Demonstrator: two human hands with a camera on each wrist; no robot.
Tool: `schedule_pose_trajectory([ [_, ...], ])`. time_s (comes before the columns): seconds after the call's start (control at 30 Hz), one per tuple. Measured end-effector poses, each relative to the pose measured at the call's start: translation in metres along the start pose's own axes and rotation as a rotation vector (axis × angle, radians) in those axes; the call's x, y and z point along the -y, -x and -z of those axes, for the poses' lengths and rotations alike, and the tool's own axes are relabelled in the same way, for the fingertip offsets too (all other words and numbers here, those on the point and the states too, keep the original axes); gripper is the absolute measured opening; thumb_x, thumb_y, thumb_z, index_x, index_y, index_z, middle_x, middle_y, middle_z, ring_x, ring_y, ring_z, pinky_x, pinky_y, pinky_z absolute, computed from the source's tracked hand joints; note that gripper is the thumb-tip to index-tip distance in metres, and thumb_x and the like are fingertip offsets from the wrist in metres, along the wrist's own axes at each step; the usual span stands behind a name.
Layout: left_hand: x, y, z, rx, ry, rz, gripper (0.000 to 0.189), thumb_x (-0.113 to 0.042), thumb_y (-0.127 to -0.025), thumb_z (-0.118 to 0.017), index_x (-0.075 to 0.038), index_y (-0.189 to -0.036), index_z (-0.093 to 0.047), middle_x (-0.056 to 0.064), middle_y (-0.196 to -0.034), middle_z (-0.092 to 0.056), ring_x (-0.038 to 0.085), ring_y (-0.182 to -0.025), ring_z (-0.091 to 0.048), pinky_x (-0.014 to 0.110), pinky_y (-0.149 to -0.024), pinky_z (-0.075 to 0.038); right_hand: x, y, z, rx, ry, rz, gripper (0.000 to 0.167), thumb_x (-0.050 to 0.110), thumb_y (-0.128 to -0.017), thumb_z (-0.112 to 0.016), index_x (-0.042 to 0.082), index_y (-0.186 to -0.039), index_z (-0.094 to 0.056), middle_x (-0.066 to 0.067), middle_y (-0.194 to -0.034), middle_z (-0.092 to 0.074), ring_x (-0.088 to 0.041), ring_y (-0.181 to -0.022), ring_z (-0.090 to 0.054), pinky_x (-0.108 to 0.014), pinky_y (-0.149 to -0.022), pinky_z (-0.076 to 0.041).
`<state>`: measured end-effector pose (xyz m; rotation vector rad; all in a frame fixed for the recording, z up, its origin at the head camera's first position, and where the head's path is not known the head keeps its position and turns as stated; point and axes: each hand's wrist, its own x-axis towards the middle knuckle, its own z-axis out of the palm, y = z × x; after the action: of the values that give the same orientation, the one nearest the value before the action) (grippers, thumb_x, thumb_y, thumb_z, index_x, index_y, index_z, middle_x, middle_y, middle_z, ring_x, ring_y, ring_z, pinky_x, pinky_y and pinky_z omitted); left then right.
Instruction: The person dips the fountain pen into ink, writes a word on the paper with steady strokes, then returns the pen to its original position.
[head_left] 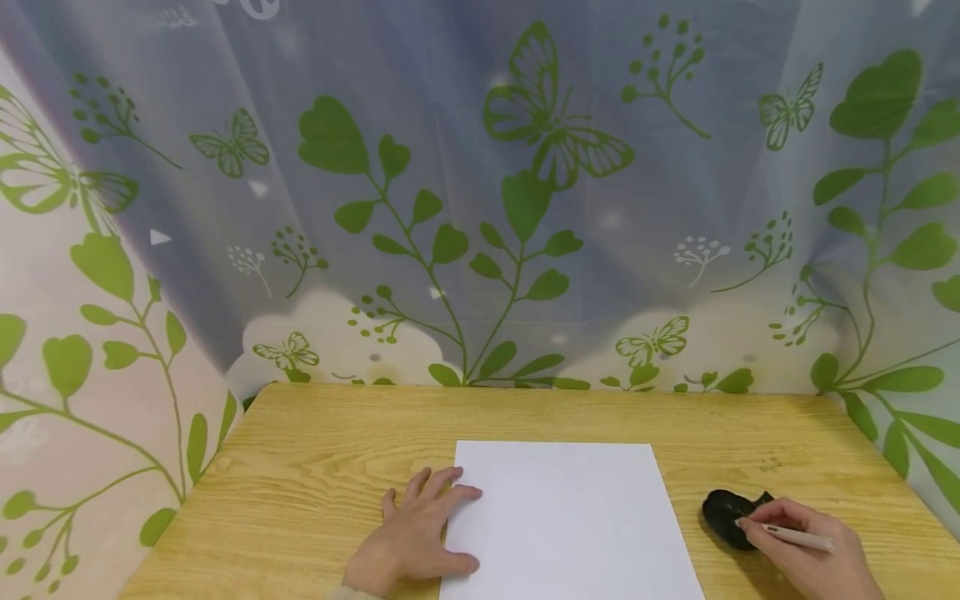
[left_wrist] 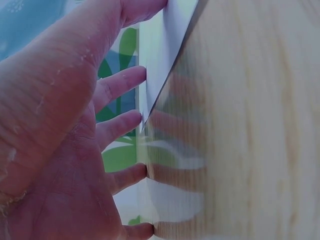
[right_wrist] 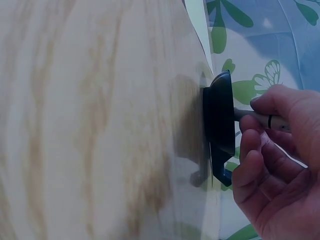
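A white sheet of paper [head_left: 570, 525] lies on the wooden table, its left edge under my left hand [head_left: 423, 529]. That hand's fingers are spread, with the thumb and nearest fingertips on the paper and the outer ones on the wood. My right hand [head_left: 825, 554] pinches a slim white-handled brush [head_left: 806, 538] between thumb and fingers. To the right of the paper is a small black dish [head_left: 723, 517] with a short handle. The brush's end goes into this dish, and its tip is hidden behind the dish wall in the right wrist view [right_wrist: 220, 115].
The wood-grained table [head_left: 322, 450] reaches back to a curtain [head_left: 465, 250] with green leaves and butterflies, which also hangs along both sides. Bare wood separates the paper from the black dish.
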<state>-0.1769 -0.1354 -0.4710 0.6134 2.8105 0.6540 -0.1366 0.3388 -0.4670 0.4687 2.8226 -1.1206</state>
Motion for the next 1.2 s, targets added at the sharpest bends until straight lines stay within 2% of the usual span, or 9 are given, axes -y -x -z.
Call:
schedule_pose_trajectory([
  [0.6, -0.0003, 0.0001, -0.0004, -0.001, 0.015, 0.009, 0.075, -0.049, -0.072, -0.081, -0.032, -0.14, -0.054, 0.003, -0.159, -0.041, 0.05, -0.149, -0.028, 0.091, -0.099, -0.018, -0.003, -0.0047, 0.0001, 0.024, 0.096, 0.068, 0.03, 0.043, -0.097, -0.067, 0.013, -0.099, -0.072, 0.002, -0.09, -0.077, 0.002, -0.071, -0.063, -0.023, -0.058, -0.05],
  [1.2, -0.001, -0.0001, 0.0, -0.001, 0.008, 0.021, 0.074, -0.048, -0.071, -0.081, -0.033, -0.138, -0.054, 0.003, -0.161, -0.04, 0.049, -0.149, -0.028, 0.09, -0.1, -0.018, -0.0038, -0.0046, 0.0008, 0.038, 0.11, 0.062, 0.034, 0.046, -0.097, -0.066, 0.013, -0.1, -0.071, 0.004, -0.088, -0.076, 0.001, -0.07, -0.062, -0.023, -0.059, -0.049],
])
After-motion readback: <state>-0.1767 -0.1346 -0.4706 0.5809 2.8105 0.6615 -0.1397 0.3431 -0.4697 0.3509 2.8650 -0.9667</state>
